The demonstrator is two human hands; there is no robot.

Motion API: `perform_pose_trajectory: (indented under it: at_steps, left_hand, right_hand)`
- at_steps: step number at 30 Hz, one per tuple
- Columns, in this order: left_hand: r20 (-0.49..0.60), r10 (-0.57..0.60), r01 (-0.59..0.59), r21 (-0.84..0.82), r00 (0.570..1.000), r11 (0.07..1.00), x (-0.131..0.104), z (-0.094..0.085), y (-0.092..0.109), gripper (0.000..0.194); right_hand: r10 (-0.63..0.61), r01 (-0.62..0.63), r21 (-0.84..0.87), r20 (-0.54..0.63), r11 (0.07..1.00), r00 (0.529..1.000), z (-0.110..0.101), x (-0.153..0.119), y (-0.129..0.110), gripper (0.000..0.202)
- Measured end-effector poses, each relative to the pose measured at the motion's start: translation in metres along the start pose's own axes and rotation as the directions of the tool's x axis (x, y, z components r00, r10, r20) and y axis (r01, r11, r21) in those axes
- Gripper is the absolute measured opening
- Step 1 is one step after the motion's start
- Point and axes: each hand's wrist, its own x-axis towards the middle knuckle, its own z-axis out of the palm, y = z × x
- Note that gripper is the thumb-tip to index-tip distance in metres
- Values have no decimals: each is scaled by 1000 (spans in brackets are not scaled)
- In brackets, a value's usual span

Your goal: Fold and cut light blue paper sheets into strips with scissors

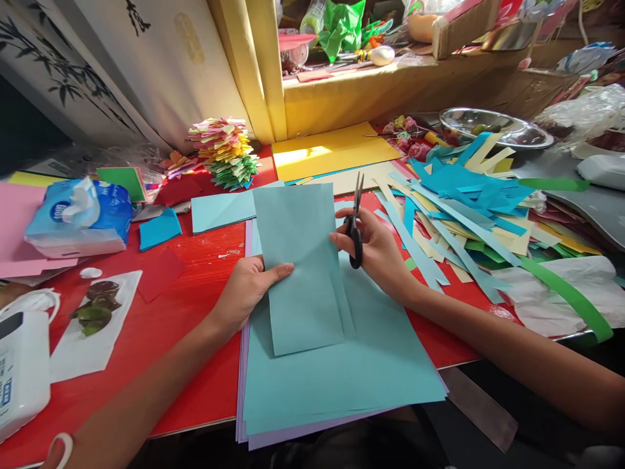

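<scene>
Between my two hands is a light blue paper rectangle [303, 280], tilted a little above the stack below. My left hand [249, 286] grips its left edge, thumb on top and the other fingers hidden underneath. Black-handled scissors [357, 228] are in my right hand [375, 251], blades pointing up and away. The right thumb and fingers also lie at the paper's right edge. A narrow flap shows along that lower right edge. Beneath lies a stack of larger light blue sheets [342, 397], with lilac sheets under it at the table's front.
Cut paper strips [469, 195] pile up at the right. Behind stand yellow sheets [332, 153] and a folded multicoloured paper stack [227, 153]. A steel bowl [493, 127] sits at the back right. Left on the red table [195, 352] are a tissue pack [81, 218] and a white device [22, 374].
</scene>
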Motion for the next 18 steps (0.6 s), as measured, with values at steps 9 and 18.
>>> perform_pose_trajectory:
  at_steps: [9,18]
  left_hand:
    - [-262,275,-293,-29,925,956,5,-5,4,18]
    - [-260,261,-296,-108,930,949,3,-3,7,14]
  right_hand:
    - [300,-223,-223,425,949,854,-13,4,-26,39]
    - [401,-258,-325,525,910,751,-10,2,-19,42]
